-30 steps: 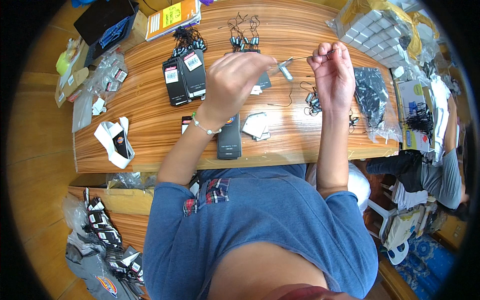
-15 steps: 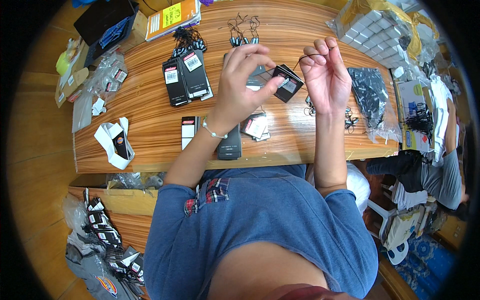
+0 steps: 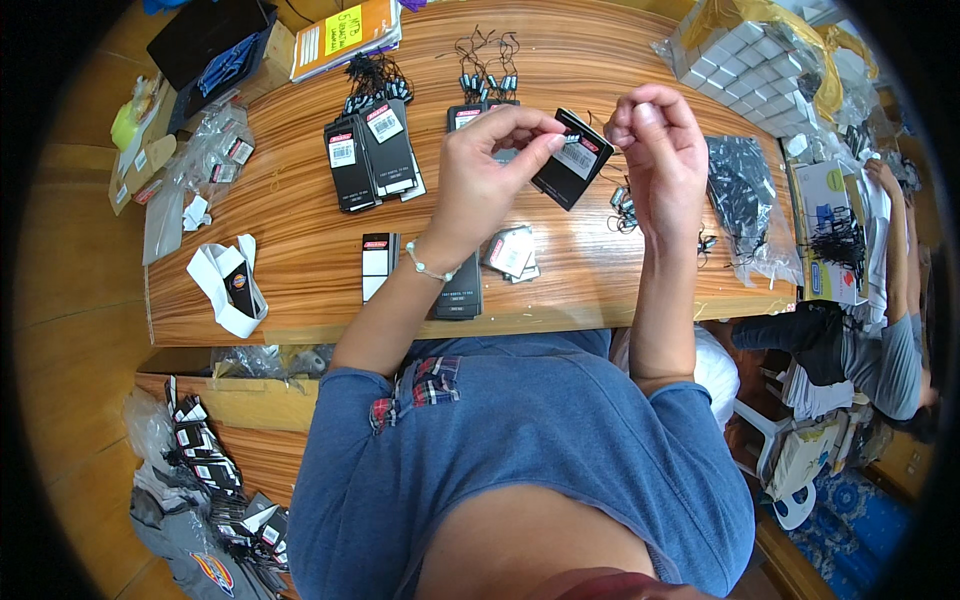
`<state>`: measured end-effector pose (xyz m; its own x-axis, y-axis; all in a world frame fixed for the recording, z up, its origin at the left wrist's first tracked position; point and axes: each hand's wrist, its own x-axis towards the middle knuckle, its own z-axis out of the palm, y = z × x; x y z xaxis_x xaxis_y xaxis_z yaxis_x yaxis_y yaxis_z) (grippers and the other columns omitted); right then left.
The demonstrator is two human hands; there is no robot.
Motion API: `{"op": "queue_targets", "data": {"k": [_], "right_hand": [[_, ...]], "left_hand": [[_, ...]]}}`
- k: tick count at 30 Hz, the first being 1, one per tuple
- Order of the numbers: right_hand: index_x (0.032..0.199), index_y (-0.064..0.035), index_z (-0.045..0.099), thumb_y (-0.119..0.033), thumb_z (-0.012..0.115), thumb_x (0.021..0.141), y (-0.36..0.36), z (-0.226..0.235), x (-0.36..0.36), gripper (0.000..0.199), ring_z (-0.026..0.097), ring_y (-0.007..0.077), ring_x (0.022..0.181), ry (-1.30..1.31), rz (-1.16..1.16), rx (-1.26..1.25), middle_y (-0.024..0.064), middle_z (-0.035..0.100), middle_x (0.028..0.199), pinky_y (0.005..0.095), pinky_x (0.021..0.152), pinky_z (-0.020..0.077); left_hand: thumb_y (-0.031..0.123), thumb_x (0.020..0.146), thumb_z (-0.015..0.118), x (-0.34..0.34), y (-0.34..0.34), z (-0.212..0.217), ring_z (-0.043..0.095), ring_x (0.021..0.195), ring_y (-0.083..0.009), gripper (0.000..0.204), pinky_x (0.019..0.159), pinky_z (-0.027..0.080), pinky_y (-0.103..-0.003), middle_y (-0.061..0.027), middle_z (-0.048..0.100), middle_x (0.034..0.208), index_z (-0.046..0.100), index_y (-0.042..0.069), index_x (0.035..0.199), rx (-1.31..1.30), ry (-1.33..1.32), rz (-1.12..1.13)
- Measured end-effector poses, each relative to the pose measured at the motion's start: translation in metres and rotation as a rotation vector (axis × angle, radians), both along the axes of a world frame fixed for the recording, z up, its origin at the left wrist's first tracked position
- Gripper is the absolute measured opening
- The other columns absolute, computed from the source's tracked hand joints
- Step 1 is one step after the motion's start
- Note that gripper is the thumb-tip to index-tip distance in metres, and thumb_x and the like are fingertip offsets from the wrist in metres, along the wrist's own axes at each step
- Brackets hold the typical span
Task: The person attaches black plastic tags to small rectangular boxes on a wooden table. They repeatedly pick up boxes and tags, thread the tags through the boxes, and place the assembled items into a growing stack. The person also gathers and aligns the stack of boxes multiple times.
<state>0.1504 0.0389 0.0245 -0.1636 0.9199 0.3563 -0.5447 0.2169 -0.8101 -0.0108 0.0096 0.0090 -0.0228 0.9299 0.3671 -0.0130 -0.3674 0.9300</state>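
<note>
Above the wooden table, my left hand (image 3: 490,165) pinches a small light-coloured fastener on a black cord, close to the upper part of a black hang tag (image 3: 568,185). The tag hangs tilted between my hands, its barcode label and red strip facing up. My right hand (image 3: 660,150) is closed in a pinch by the tag's right corner, at the cord; the cord's end is hidden in its fingers. Beyond my left hand lies another stack of black tags (image 3: 465,115) with corded fasteners. Loose corded fasteners (image 3: 622,210) lie beneath my right hand.
Two piles of strung black tags (image 3: 368,160) lie to the left. Small labels (image 3: 512,250) and more tags (image 3: 458,290) lie near the front edge. A white strap roll (image 3: 230,285) sits far left, a plastic bag of black pieces (image 3: 742,195) right. A co-worker's arm (image 3: 897,240) shows far right.
The tag has turned to show its barcode label and now sits higher, between my hands. My right hand has turned and come down slightly; the cord stretched from it before is now mostly hidden.
</note>
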Motion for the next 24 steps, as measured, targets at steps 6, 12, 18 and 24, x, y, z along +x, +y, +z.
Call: {"op": "queue_targets", "data": {"k": [6,12,18,24], "right_hand": [[0.099,0.0012,0.053,-0.003,0.054,0.084,-0.011,0.007,-0.002,0.016,0.053,0.0085,0.074,-0.32,-0.116,0.057,0.0042,0.057,0.081,0.0208,0.068,0.0433],[0.098,0.0012,0.052,0.0,0.056,0.082,-0.012,0.01,-0.004,0.017,0.055,0.0105,0.074,-0.231,-0.196,0.113,0.0055,0.058,0.081,0.0215,0.069,0.0445],[0.095,0.0,0.051,0.003,0.055,0.08,-0.005,0.008,0.006,0.016,0.057,0.0121,0.074,-0.04,-0.255,0.131,0.0065,0.058,0.081,0.0225,0.069,0.0452],[0.095,0.0005,0.05,0.004,0.058,0.079,-0.014,0.007,-0.011,0.019,0.057,0.0087,0.076,-0.343,-0.124,0.107,0.004,0.059,0.079,0.0204,0.069,0.0439]], "left_hand": [[0.005,0.081,0.06,-0.007,0.006,0.015,0.058,0.075,-0.0109,0.008,0.068,0.047,-0.021,-0.0051,0.058,0.084,0.062,-0.001,0.085,0.182,0.077,0.055],[0.003,0.08,0.061,-0.01,0.005,0.019,0.058,0.078,-0.0102,0.012,0.071,0.047,-0.022,-0.0046,0.06,0.086,0.059,0.001,0.092,0.085,-0.013,0.025],[-0.001,0.078,0.062,-0.017,0.007,0.018,0.059,0.08,-0.0101,0.017,0.073,0.048,-0.023,-0.0049,0.062,0.09,0.058,0.001,0.094,0.123,-0.023,0.033],[-0.005,0.076,0.062,-0.014,0.004,0.023,0.06,0.086,-0.0128,0.019,0.078,0.049,-0.023,-0.0083,0.062,0.092,0.056,0.0,0.094,0.117,-0.19,-0.072]]}}
